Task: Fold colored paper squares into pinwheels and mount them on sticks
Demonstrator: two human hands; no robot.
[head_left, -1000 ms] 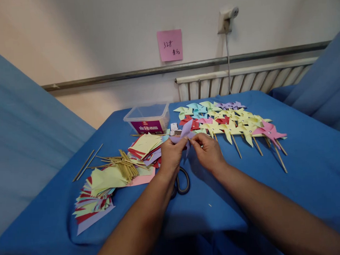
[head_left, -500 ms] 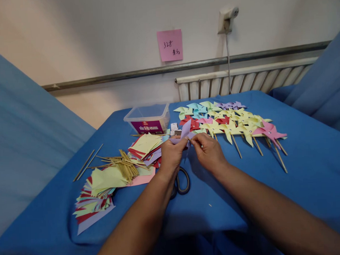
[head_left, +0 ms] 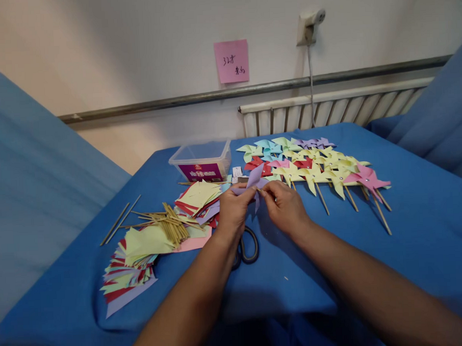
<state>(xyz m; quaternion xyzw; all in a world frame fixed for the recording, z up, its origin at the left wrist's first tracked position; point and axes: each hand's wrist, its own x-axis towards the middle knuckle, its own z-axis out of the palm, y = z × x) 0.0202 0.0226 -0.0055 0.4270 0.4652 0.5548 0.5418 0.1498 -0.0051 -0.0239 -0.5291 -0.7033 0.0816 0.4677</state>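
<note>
A purple paper pinwheel [head_left: 256, 177] is pinched between the thumb and fingers of my left hand [head_left: 232, 208], its blades standing up past the fingertips. My right hand [head_left: 284, 204] is closed beside it, thumb and forefinger pressed together at the pinwheel's middle. A tiny tan end shows between those fingertips, too small to name. Just below my left hand lie scissors [head_left: 250, 245] with black handles, their blades hidden under the hand and wrist. Behind the pinwheel sits a small white box [head_left: 236, 172], partly covered.
Several finished pinwheels on sticks [head_left: 313, 174] lie at the back right. To the left are a bundle of wooden sticks [head_left: 174, 226], cut paper stacks [head_left: 199, 197] and a fanned pile of coloured paper [head_left: 128, 279]. A clear plastic tub [head_left: 201, 154] stands behind them on the blue cloth [head_left: 422, 266].
The purple pinwheel has turned slightly in my fingers, so its lower blade shows more. Both hands stay in nearly the same place.
</note>
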